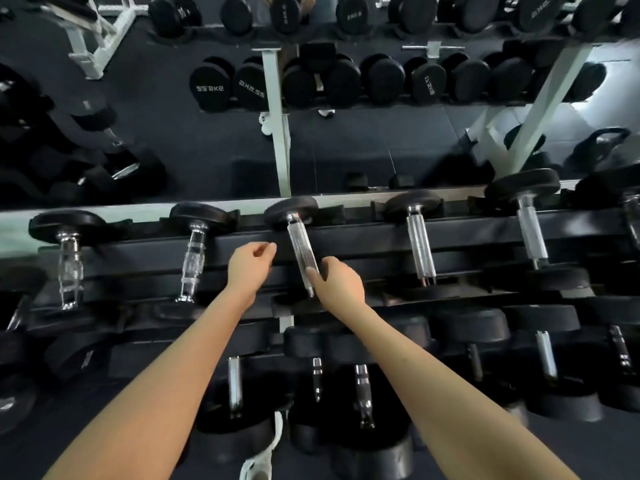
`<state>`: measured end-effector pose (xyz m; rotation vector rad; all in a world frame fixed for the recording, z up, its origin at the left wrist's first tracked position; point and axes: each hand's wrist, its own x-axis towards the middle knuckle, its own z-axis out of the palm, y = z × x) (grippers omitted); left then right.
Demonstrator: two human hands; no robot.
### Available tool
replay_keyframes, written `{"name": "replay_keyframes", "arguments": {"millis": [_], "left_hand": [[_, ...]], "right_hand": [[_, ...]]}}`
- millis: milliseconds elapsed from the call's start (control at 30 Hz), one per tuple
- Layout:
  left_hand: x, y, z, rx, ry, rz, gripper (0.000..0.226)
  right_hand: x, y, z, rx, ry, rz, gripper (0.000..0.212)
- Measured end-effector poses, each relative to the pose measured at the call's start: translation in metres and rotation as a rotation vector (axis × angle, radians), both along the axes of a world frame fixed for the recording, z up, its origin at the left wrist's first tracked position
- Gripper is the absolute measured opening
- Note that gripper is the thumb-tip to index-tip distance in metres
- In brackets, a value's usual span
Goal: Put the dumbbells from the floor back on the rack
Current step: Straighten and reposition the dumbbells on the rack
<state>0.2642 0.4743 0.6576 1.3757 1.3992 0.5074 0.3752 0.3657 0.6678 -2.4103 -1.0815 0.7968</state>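
A black dumbbell with a knurled chrome handle (300, 244) lies across the top tier of the rack (360, 233), its far head against the back rail. My left hand (250, 265) hovers just left of the handle with loosely curled fingers and nothing in it. My right hand (337, 284) is at the near end of the handle on its right side. Its fingertips touch the chrome but do not wrap around it. The dumbbell's near head is largely hidden under my right hand.
More dumbbells (420, 244) sit left and right on the same tier, and several larger ones (362, 393) fill the lower tiers. A mirror behind the rack reflects other racks (346, 81) and dark floor mats. A white rack foot (259, 459) shows at the bottom.
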Motion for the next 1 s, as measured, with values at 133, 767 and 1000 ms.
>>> {"name": "replay_keyframes", "arguments": {"millis": [133,767,1000], "left_hand": [[0.025,0.025,-0.006,-0.097,0.014,-0.190,0.033],[0.055,0.036,-0.010,-0.096,-0.071,-0.394,0.025],[0.039,0.036,0.006,-0.098,0.025,-0.488,0.049]], "right_hand": [[-0.012,0.035,-0.008,-0.141,-0.044,-0.014,0.050],[-0.015,0.046,-0.018,-0.187,-0.020,-0.273,0.036],[-0.031,0.044,-0.007,-0.139,-0.251,-0.306,0.047]]}}
